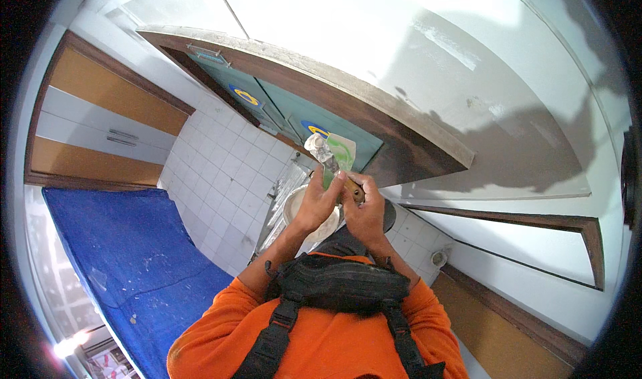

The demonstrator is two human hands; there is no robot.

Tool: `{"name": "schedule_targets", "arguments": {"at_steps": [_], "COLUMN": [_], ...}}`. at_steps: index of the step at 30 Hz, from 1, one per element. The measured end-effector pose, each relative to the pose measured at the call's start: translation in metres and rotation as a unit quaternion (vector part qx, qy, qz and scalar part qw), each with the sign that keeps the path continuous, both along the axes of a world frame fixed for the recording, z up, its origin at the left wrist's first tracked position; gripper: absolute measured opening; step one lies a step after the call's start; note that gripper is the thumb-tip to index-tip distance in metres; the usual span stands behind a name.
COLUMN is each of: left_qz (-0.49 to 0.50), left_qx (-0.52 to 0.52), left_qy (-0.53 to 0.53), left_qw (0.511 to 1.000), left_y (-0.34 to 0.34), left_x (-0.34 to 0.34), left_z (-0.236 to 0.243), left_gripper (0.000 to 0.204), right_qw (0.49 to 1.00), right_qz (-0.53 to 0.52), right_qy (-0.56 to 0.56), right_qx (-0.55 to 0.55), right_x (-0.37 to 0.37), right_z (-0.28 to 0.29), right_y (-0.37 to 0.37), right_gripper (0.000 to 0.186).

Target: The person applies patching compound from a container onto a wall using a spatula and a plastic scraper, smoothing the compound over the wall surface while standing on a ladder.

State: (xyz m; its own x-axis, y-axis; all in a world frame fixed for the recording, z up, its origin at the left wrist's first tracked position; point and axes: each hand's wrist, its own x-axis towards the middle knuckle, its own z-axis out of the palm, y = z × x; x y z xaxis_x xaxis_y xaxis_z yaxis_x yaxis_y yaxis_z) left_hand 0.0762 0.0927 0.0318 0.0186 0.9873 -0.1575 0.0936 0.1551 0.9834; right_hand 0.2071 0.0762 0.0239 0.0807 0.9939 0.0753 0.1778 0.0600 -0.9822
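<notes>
My hands are together in front of my chest, above a bucket. A putty knife (332, 165) with a wooden handle points away from me, its metal blade coated at the tip with white putty. My right hand (363, 213) is closed around the handle, whose butt end shows between the fingers. Against the knife, where blade and handle meet, presses my left hand (319, 204), also closed. A small green part shows by its fingers; I cannot tell what it belongs to. Below, partly covered by my forearms, the round bucket (289, 209) holds a pale cream paste.
A teal cabinet (348, 133) with a brown wooden frame stands ahead beneath a white wall ledge (428, 132). Blue cloth (140, 259) covers a surface at left. Orange-and-white drawers (110, 111) stand farther left. A small pot (439, 259) sits on the tiled floor (214, 172) at right.
</notes>
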Motion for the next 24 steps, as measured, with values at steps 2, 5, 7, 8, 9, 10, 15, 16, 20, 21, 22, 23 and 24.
{"name": "schedule_targets", "arguments": {"at_steps": [2,5,7,8,9,10,15,16,20,21,22,23,24], "left_qz": [-0.001,-0.007,0.001,0.002,0.004,0.007,0.006,0.015,0.003,-0.007,-0.018,-0.019,-0.018], "left_qx": [-0.017,-0.057,-0.061,-0.062,-0.064,-0.065,-0.002,0.028,-0.020,-0.026,-0.032,-0.029,-0.027], "left_qy": [-0.010,-0.024,0.031,0.001,-0.029,-0.058,-0.045,-0.025,-0.039,-0.018,0.003,-0.015,-0.032], "left_qw": [1.000,0.998,0.998,0.998,0.998,0.996,0.999,0.999,0.999,0.999,0.999,0.999,0.999], "left_y": [0.002,0.003,0.004,0.005,0.005,0.005,0.007,0.006,0.004,0.005,0.006,0.006,0.005], "left_x": [0.001,0.003,0.004,0.003,0.002,0.000,0.001,0.001,0.006,0.003,0.002,0.003,0.005], "left_z": [0.001,0.004,0.014,0.012,0.009,0.007,0.004,0.001,0.001,-0.001,-0.002,-0.004,-0.006], "left_gripper": [0.050,0.048,0.048,0.043,0.039,0.035,0.035,0.035,0.043,0.043,0.042,0.042,0.042], "right_qw": [1.000,0.998,0.979,0.979,0.980,0.981,0.960,0.931,0.961,0.966,0.971,0.973,0.975], "right_qz": [0.007,0.003,-0.011,-0.008,-0.004,-0.001,-0.034,0.005,-0.001,-0.002,-0.003,-0.007,-0.008], "right_qy": [-0.001,-0.037,-0.121,-0.122,-0.123,-0.123,0.222,0.287,0.218,0.202,0.186,0.184,0.183], "right_qx": [0.015,0.050,0.164,0.160,0.156,0.152,-0.166,-0.225,-0.172,-0.160,-0.147,-0.137,-0.127], "right_x": [-0.001,-0.003,0.000,0.003,0.007,0.010,0.031,0.033,0.021,0.020,0.019,0.019,0.017], "right_z": [-0.003,-0.001,-0.005,-0.005,0.001,0.004,-0.038,-0.043,-0.048,-0.051,-0.054,-0.058,-0.059], "right_y": [-0.002,-0.003,0.004,0.003,0.002,0.001,0.008,0.010,0.003,0.005,0.005,0.004,0.005], "right_gripper": [0.031,0.031,0.032,0.030,0.029,0.028,0.022,0.021,0.010,0.010,0.010,0.010,0.010]}}
